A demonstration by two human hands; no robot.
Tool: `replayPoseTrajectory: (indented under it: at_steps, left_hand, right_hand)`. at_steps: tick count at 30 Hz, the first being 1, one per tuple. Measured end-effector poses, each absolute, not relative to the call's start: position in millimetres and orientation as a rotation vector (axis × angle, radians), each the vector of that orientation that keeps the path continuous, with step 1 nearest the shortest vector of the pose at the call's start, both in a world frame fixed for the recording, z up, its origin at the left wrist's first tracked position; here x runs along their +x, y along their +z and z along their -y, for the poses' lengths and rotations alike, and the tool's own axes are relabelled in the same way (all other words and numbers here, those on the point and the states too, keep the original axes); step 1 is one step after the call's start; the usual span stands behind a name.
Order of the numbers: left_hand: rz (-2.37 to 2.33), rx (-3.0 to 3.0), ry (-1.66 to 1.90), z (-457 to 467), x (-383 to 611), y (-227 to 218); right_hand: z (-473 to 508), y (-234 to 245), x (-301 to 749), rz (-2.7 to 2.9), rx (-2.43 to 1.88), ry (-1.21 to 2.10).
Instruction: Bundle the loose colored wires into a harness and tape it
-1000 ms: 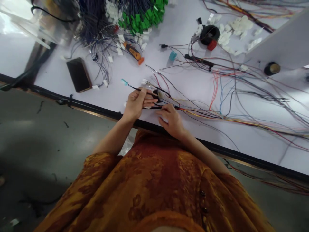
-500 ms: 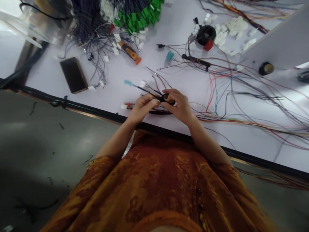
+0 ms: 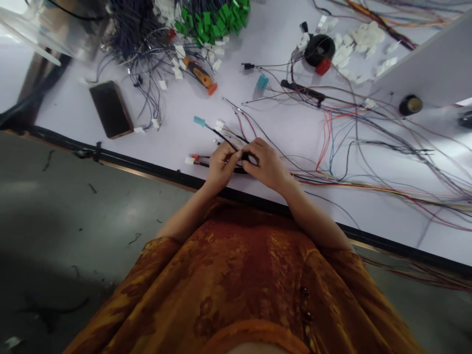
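Note:
Both my hands work close together over a wire harness (image 3: 236, 147) at the near edge of the table. My left hand (image 3: 222, 168) pinches its black wires between thumb and fingers. My right hand (image 3: 266, 164) grips a small black part (image 3: 251, 158) of the harness, mostly hidden by my fingers. A teal connector (image 3: 199, 121) ends one black wire above my left hand. A white connector (image 3: 220, 125) lies close by, and orange-sleeved leads with a white connector (image 3: 190, 160) stick out to the left.
Coloured wires (image 3: 368, 182) spread rightward across the white table (image 3: 295, 118), whose black edge (image 3: 147, 167) runs below my hands. Farther off lie a phone (image 3: 110, 109), an orange-handled screwdriver (image 3: 199, 74), green-connector bundles (image 3: 210, 17), black tape (image 3: 319, 50) and a white board (image 3: 424, 64).
My right hand has moved up from the wires onto the black part, and my hands now sit close together. The harness has turned slightly, with the teal connector shifted.

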State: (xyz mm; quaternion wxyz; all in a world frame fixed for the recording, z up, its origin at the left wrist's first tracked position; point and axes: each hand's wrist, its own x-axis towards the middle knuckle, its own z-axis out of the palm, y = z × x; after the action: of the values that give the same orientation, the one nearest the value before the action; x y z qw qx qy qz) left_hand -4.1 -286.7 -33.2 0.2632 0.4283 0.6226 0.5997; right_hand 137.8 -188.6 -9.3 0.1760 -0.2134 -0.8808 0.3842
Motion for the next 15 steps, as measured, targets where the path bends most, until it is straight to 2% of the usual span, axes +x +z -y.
replayPoseTrajectory:
  at_steps: [8, 12, 15]
  left_hand:
    - [-1.541, 0.971, 1.657, 290.3, 4.7, -40.1]
    - [-1.655, 0.847, 1.735, 282.5, -0.9, -46.2]
    - [-1.556, 0.771, 1.696, 278.5, -10.7, -44.3]
  right_hand:
    - [214.6, 3.8, 127.7, 2.741, -0.683, 0.71]
    - [254.9, 15.5, 128.9, 2.689, -0.21, 1.048]
    - [229.1, 13.6, 138.2, 2.414, -0.304, 1.133]
